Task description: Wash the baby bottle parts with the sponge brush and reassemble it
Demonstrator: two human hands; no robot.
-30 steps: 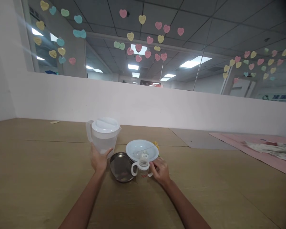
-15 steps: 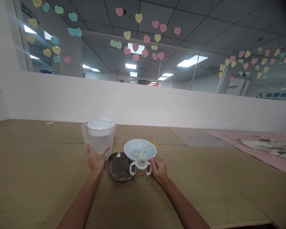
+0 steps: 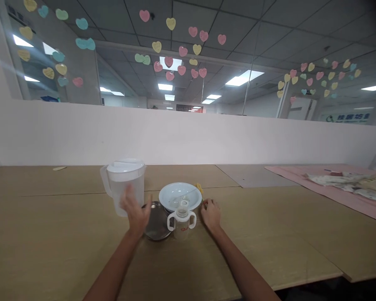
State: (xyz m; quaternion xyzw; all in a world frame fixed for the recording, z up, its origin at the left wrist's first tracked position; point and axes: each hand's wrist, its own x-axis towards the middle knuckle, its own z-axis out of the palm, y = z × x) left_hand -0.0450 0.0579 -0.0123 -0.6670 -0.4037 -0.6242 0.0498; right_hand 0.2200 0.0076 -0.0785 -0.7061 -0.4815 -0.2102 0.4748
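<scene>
"Heart-shaped notes (image 3: 203,36) dot the glass (image 3: 232,62) above a white wall (image 3: 175,138), from where I watch. What do you read on the surface (image 3: 65,234)?"

"I take the two-handled bottle (image 3: 181,227) as the centre of my clock: it stands upright, with the white bowl (image 3: 165,193) just behind at twelve and the steel dish (image 3: 158,221) beside it at nine. I find the lidded jug (image 3: 125,172) upright at ten."

"And the left grip?"

"I see the left hand (image 3: 135,210) open and blurred, thumb and fingers apart, in front of the jug. I can't tell whether it touches the plastic."

"Right side?"

"I have the right hand (image 3: 211,214) at three, fingers bent, near the bowl's rim and just beside the bottle's handle. I can't tell whether that grip holds anything. I also spot a yellow object (image 3: 199,188) at one and a pink sheet (image 3: 288,173) well apart, toward two."
</scene>
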